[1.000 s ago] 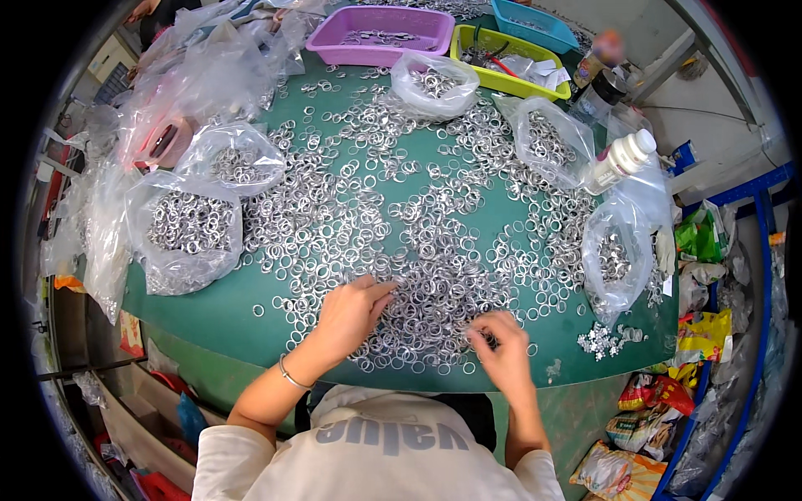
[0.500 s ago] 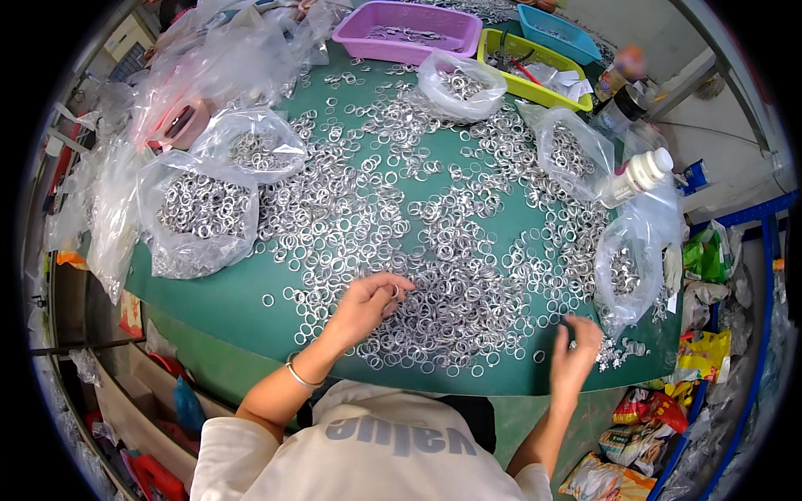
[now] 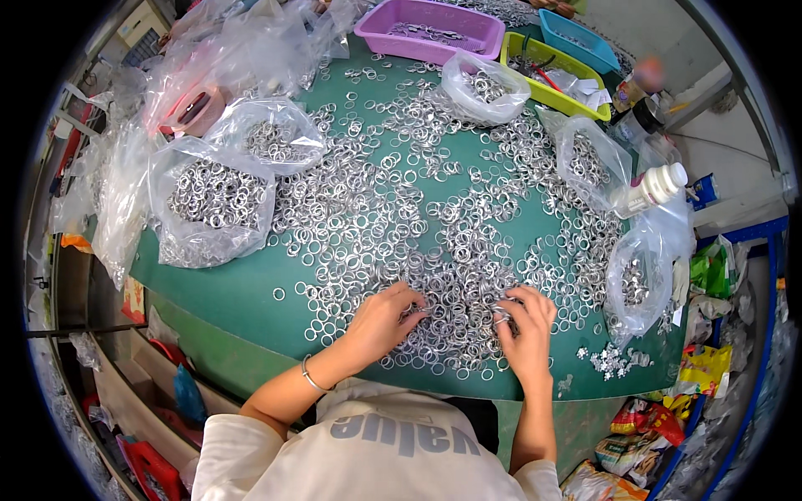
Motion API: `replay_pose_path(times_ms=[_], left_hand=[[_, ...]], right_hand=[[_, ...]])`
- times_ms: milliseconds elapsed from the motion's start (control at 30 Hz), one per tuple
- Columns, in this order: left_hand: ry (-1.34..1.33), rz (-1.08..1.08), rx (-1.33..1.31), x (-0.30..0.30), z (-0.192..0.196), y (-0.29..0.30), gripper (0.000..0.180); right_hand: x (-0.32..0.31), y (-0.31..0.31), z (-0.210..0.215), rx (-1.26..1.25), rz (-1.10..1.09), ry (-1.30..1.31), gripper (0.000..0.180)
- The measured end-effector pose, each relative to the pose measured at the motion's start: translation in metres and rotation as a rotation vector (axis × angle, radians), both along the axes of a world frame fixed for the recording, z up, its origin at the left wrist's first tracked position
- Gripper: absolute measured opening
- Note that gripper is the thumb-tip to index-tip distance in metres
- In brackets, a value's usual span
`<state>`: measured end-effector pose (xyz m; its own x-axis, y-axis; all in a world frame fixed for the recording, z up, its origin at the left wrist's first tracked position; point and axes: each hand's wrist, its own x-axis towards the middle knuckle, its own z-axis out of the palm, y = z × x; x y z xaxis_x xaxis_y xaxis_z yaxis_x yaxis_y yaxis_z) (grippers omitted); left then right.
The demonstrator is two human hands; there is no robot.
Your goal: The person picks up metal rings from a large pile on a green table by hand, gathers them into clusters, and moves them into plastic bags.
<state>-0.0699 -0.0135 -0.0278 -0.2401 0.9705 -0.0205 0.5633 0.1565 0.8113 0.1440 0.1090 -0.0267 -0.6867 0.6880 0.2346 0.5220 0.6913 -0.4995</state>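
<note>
Many small silver metal rings (image 3: 393, 209) lie spread over a green table (image 3: 234, 292). My left hand (image 3: 383, 321) rests on the near pile, fingers curled down onto the rings. My right hand (image 3: 526, 326) is beside it on the same pile, fingertips pinched on a few rings (image 3: 504, 311). A thin bracelet (image 3: 311, 377) circles my left wrist. Whether the left hand actually holds any ring is hidden under the fingers.
Clear plastic bags of rings sit at left (image 3: 213, 200), back (image 3: 484, 83) and right (image 3: 635, 284). A purple tray (image 3: 430, 29), yellow tray (image 3: 555, 67) and blue tray (image 3: 576, 37) stand at the far edge. A white bottle (image 3: 656, 188) lies right. Small silver pieces (image 3: 610, 361) lie near the front right.
My right hand came back from the table's right front edge to the near pile, beside my left hand. The left hand stayed on the pile, shifting slightly.
</note>
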Motion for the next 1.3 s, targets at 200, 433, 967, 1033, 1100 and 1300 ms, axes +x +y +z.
replay_pose_path(times_ms=[200,433,967,1033,1100,1300], left_hand=[[-0.134,0.105,0.105,-0.006,0.01,-0.007,0.018],[-0.904,0.271,-0.076,-0.002,-0.003,-0.007,0.014],[-0.293,0.224,0.207,0.025,0.012,-0.008,0.016],[-0.264,0.218,0.222,0.028,0.01,-0.009,0.017],[-0.202,0.16,0.248,0.028,0.01,-0.009,0.019],[-0.179,0.144,0.291,0.029,0.008,-0.009,0.021]], right_hand=[[0.006,0.001,0.01,-0.082,-0.222,0.033,0.03],[-0.05,-0.036,0.017,-0.409,0.007,0.262,0.022],[-0.057,-0.055,0.004,-1.297,-0.012,0.774,0.027],[-0.056,-0.054,0.002,-1.285,-0.011,0.725,0.027],[-0.055,-0.054,0.001,-1.171,-0.024,0.643,0.026],[-0.053,-0.056,0.001,-1.199,-0.052,0.679,0.023]])
